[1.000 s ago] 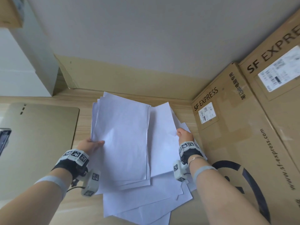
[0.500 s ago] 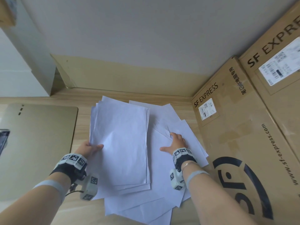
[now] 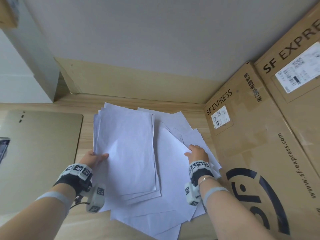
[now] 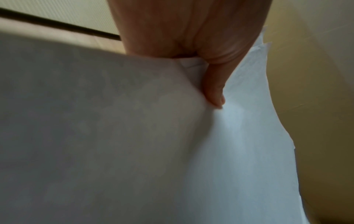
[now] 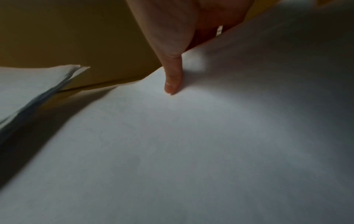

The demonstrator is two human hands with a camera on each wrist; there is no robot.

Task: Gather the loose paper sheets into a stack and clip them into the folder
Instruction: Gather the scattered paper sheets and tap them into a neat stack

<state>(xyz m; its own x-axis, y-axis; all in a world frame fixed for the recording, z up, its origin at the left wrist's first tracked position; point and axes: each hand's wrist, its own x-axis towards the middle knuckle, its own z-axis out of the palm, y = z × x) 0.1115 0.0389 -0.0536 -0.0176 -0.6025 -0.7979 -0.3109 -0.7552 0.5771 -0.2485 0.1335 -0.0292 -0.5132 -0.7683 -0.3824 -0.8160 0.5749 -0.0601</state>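
Note:
A stack of white sheets (image 3: 126,144) is held up a little at its left edge by my left hand (image 3: 97,157), thumb on top and fingers beneath; the left wrist view shows the thumb (image 4: 214,91) pressing on that stack (image 4: 249,136). Loose white sheets (image 3: 173,179) lie fanned out under and to the right of it on the wooden table (image 3: 86,227). My right hand (image 3: 197,151) pinches the right edge of one loose sheet (image 5: 191,136), thumb (image 5: 172,78) on top, fingers hidden under it. A flat tan folder (image 3: 43,144) lies to the left.
Two large SF Express cardboard boxes (image 3: 259,144) stand right against the papers on the right. A tan skirting and grey wall (image 3: 155,49) close off the far side. A dark object (image 3: 3,148) shows at the left edge over the folder.
My right hand has come back from the far sheets toward me and now pinches a loose sheet's right edge. The left hand still holds the stack in the same place.

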